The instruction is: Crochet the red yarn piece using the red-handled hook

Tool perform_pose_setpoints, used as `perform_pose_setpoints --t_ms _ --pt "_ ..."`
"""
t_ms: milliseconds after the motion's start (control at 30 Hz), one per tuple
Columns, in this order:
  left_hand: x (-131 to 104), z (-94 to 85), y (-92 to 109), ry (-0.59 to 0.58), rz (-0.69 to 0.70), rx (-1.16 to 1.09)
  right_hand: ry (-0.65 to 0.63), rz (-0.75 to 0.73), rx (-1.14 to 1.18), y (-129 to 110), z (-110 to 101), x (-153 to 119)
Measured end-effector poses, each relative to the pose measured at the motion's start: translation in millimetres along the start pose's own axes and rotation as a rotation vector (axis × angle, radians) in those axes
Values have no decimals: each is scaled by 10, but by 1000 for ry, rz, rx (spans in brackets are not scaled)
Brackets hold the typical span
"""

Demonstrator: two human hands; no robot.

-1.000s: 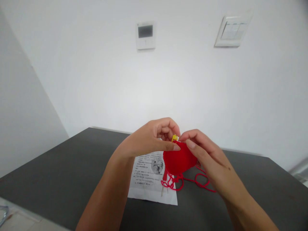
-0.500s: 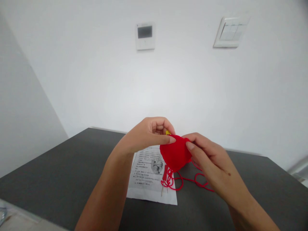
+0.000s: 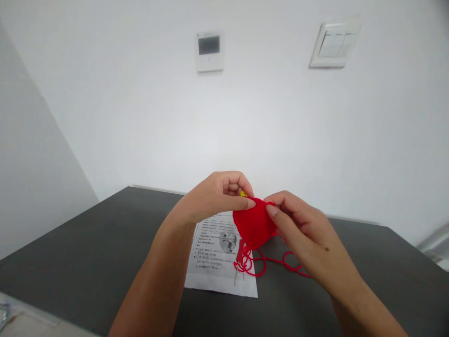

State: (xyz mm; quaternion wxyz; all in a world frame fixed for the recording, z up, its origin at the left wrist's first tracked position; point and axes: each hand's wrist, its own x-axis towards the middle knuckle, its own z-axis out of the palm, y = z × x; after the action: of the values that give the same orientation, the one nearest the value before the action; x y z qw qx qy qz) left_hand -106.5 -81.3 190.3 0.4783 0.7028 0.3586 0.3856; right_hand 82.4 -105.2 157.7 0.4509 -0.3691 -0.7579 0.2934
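Observation:
A red crocheted piece (image 3: pixel 253 225) is held up between my two hands above the table. My left hand (image 3: pixel 226 194) pinches its upper left edge, thumb in front and fingers behind. A small yellow clip-like thing (image 3: pixel 243 193) shows by the left fingers at that edge. My right hand (image 3: pixel 298 220) pinches the upper right edge between thumb and forefinger. Red yarn (image 3: pixel 291 267) trails in loops over the table below, partly hidden behind the right hand. Whether a hook is in the right hand I cannot tell.
Under the work lies a printed sheet (image 3: pixel 210 262) with a round grey picture (image 3: pixel 227 242). A small red strip (image 3: pixel 240 251) and yarn tangle rest on its right side. The dark table (image 3: pixel 105 243) meets a white wall carrying a panel (image 3: pixel 209 51) and switches (image 3: pixel 334 44).
My right thumb and forefinger have shifted slightly left along the crocheted piece's upper edge. The left hand keeps its pinch almost unmoved. The view has shifted a little.

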Motion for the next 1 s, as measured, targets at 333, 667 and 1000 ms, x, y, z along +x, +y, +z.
perform_pose_setpoints --t_ms 333,667,1000 --pt "-9 4 -8 -21 0 -11 -28 77 171 5 -32 -9" --pt "-24 31 26 -21 18 22 3 49 118 -6 2 -10" --pt "-38 50 53 -17 35 56 22 36 108 -4 -7 5"
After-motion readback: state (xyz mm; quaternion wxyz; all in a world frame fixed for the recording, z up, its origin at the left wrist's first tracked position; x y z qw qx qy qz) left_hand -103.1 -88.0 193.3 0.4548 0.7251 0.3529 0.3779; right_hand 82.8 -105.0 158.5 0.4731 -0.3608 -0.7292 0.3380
